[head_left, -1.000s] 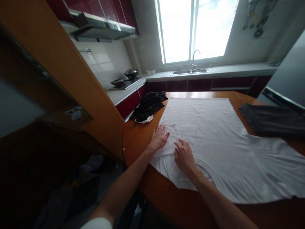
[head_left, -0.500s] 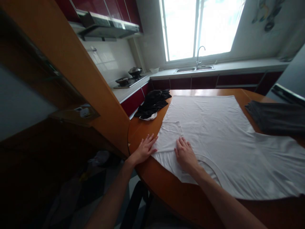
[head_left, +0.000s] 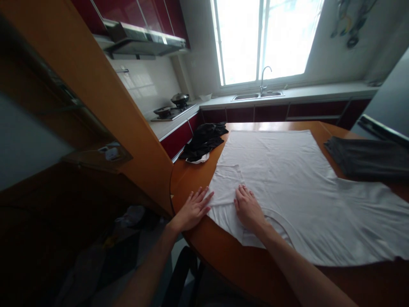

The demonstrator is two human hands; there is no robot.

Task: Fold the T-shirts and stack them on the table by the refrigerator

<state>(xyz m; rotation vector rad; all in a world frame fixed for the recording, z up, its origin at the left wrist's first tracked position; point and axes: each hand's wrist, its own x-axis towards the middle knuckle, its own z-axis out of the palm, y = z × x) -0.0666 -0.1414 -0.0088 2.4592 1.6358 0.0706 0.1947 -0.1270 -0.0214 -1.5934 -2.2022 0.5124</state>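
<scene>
A white T-shirt (head_left: 281,166) lies spread on the wooden table, its neckline towards me and its hem at the far side. Its left sleeve (head_left: 225,183) is folded inward over the body. My left hand (head_left: 193,209) rests flat with fingers spread, partly on the table and with its fingertips on the sleeve's outer edge. Beside the neckline, my right hand (head_left: 249,209) lies palm down on the shirt, fingers stretched forward along the inner edge of the folded sleeve. Neither hand grips any cloth that I can see.
Dark crumpled clothes (head_left: 204,138) lie at the table's far left, and folded dark grey cloth (head_left: 367,157) at the right. The round table edge (head_left: 204,251) curves close to me. A wooden partition (head_left: 128,128) stands left. Behind are a sink (head_left: 246,97) and a stove (head_left: 175,112).
My left hand has shifted slightly towards me along the sleeve edge. The right hand stays in place on the shirt. The view has turned a little.
</scene>
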